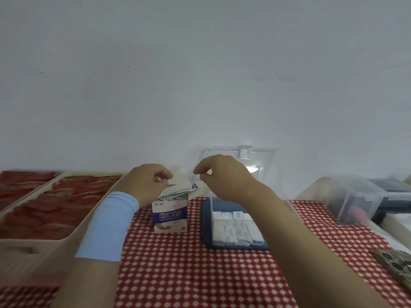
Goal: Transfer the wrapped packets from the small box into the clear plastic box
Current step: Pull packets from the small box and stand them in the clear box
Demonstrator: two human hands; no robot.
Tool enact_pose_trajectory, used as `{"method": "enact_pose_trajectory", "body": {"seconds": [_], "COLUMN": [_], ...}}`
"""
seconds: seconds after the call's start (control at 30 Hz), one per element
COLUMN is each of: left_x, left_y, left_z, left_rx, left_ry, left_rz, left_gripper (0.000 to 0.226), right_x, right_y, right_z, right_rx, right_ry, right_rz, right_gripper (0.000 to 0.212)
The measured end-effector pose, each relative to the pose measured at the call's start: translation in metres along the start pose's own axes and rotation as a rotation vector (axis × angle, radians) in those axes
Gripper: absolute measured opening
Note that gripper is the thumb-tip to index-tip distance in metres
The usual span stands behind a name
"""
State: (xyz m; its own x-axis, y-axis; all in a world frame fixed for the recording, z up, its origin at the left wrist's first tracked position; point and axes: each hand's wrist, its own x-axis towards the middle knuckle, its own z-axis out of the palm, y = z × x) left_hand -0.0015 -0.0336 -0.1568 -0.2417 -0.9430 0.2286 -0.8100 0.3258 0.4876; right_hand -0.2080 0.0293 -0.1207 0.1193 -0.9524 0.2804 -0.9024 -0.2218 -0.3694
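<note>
left hand point(149, 181), with a blue wristband point(109, 225) on the forearm, is curled over the top of the small box point(170, 216), and its thumb and fingers pinch a fanned wad of packets point(178, 191) sticking out of the opening. right hand point(222, 176) hovers just beside it, above the near left corner of the clear box point(206, 225). its thumb and forefinger are drawn together as if nipping something thin, but whether a packet sits between them cannot be told.

the small box stands upright on the checked cloth point(178, 263), close to the left of the clear box. the clear box's lid point(262, 161) stands open behind, and a row point(235, 230) of packets lies flat in it, side by side. a tray point(44, 243) of red pieces sits to the left.

the packets look like paper-wrapped strips, so they are probably very light, thin and floppy, with smooth wrappers that slide over each other. a loose wad would likely splay or shed a few. they seem best taken across the short width near one end, in a firm flat pinch of thumb against fingers, a small stack at a time. that should keep them squared up to lay beside the row.
</note>
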Motion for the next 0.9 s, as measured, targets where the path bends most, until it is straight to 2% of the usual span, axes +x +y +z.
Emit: {"method": "enact_pose_trajectory", "body": {"seconds": [0.1, 0.2, 0.3, 0.43, 0.53, 0.6, 0.67, 0.77, 0.9], "left_x": [-0.001, 0.000, 0.004, 0.003, 0.001, 0.002, 0.003, 0.004, 0.000], "left_y": [-0.012, -0.009, -0.013, -0.018, -0.022, -0.027, -0.030, -0.026, -0.023], "left_z": [0.004, 0.007, 0.009, 0.008, 0.006, 0.005, 0.005, 0.001, -0.001], "left_rx": [0.005, -0.023, -0.002, 0.008, -0.110, -0.215, -0.391, -0.664, -1.010], "left_ry": [-0.044, -0.068, -0.085, -0.114, -0.113, -0.042, 0.077, 0.162, 0.050], "left_rz": [0.011, 0.050, 0.066, 0.099, 0.062, 0.028, 0.006, -0.050, -0.012], "left_gripper": [0.014, 0.026, 0.030, 0.028, 0.035, 0.038, 0.029, 0.021, 0.021], "right_x": [0.016, 0.032, 0.042, 0.048, 0.049, 0.048, 0.047, 0.041, 0.033], "right_y": [-0.008, -0.011, -0.013, -0.017, -0.018, -0.015, -0.011, -0.012, -0.023], "right_z": [0.026, 0.048, 0.059, 0.065, 0.065, 0.064, 0.062, 0.055, 0.048], "right_rx": [-0.071, -0.156, -0.227, -0.289, -0.253, -0.236, -0.084, 0.335, 0.861], "right_ry": [-0.043, -0.139, -0.179, -0.154, -0.093, 0.016, 0.119, 0.195, 0.055], "right_rz": [-0.034, -0.075, -0.058, -0.054, -0.028, -0.003, 0.036, 0.082, 0.059], "right_gripper": [0.032, 0.042, 0.039, 0.023, 0.026, 0.027, 0.025, 0.020, 0.012]}}
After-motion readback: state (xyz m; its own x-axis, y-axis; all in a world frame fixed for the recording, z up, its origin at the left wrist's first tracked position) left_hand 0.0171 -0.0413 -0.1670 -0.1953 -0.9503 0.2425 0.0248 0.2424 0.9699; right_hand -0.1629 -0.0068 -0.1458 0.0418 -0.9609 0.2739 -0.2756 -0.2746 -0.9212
